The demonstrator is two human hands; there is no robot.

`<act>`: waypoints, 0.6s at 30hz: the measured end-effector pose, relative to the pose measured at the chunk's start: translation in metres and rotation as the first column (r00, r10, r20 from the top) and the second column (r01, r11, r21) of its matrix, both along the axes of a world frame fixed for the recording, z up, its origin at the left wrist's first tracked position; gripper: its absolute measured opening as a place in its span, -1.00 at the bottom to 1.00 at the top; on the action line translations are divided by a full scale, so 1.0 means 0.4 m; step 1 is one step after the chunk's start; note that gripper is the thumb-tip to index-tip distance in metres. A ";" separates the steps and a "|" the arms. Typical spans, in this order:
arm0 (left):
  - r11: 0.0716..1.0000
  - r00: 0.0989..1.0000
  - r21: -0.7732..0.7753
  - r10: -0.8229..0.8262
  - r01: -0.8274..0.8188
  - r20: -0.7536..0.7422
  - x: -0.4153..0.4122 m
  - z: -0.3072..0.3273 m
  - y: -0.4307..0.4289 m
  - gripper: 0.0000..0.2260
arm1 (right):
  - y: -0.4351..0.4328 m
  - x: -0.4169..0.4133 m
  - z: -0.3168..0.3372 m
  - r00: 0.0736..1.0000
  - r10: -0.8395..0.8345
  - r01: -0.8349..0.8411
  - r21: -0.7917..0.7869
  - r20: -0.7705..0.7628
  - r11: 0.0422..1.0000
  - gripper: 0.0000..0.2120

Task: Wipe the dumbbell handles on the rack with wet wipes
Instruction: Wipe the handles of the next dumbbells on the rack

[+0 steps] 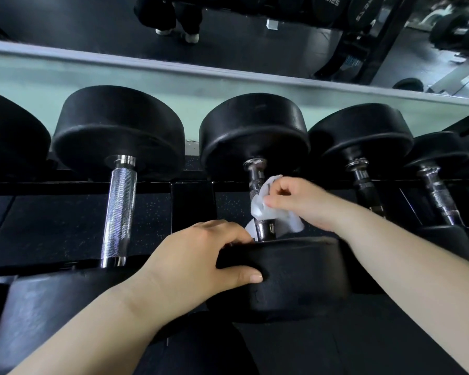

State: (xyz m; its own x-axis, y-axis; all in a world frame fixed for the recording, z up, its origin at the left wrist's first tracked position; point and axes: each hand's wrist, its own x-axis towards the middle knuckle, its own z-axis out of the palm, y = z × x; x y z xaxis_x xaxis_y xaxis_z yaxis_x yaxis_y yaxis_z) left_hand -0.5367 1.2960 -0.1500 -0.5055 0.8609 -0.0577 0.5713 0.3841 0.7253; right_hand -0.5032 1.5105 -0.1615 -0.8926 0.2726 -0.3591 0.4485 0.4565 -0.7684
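White wet wipe [266,209], soft and crumpled, is draped round the handle [256,180] of the centre dumbbell [255,136] on the rack [192,204]. One thin fold of it hangs below the right hand [303,201]. The right hand has its fingers curled, with thumb and fingertips pinching the wipe against the right side of the handle. The handle is a polished steel bar with a ringed collar at its far end. The left hand [201,255], nearer the camera and left of the right hand, grips the rim of the near head [295,274], fingers hooked over the top edge and thumb pressed flat on the outer face. That head is a thick round disc of matte black rubber, lightly scuffed. The far head [268,117], beyond the right hand, has the same form. Left of the left hand lies a neighbouring dumbbell [119,209] with a straight, finely knurled silver handle. Right of the right hand are two further dumbbells [363,136] with darker, worn chrome handles. The rack shows flat black rails. Beyond the hands are a pale green wall strip [146,79] and a mirror [241,44].
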 end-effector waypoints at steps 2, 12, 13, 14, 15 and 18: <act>1.000 1.000 -0.013 -0.005 0.005 0.005 0.002 0.005 0.001 -0.63 | 0.006 0.000 0.006 1.000 0.013 -0.013 -0.027 0.016 1.000 -0.79; 1.000 0.999 -0.020 -0.005 0.006 0.033 0.001 0.008 -0.001 -0.66 | -0.002 0.021 0.016 0.996 0.056 -0.049 -0.086 0.073 0.995 -0.78; 1.000 1.000 -0.018 -0.004 0.004 0.031 0.001 0.008 -0.001 -0.66 | -0.002 0.027 0.020 0.992 0.067 -0.059 -0.077 0.111 0.995 -0.79; 1.000 1.000 -0.018 -0.001 0.002 0.030 0.001 0.008 -0.001 -0.66 | -0.006 0.021 0.022 0.993 0.035 -0.029 -0.048 0.112 0.998 -0.81; 1.000 1.000 -0.021 0.001 0.000 0.031 0.002 0.008 -0.002 -0.66 | -0.008 0.008 0.023 0.996 -0.034 0.035 -0.004 0.078 0.999 -0.82; 1.000 0.999 -0.016 0.006 -0.006 0.033 0.001 0.007 -0.002 -0.67 | -0.022 -0.040 0.030 0.976 -0.202 0.206 0.054 -0.079 0.977 -0.84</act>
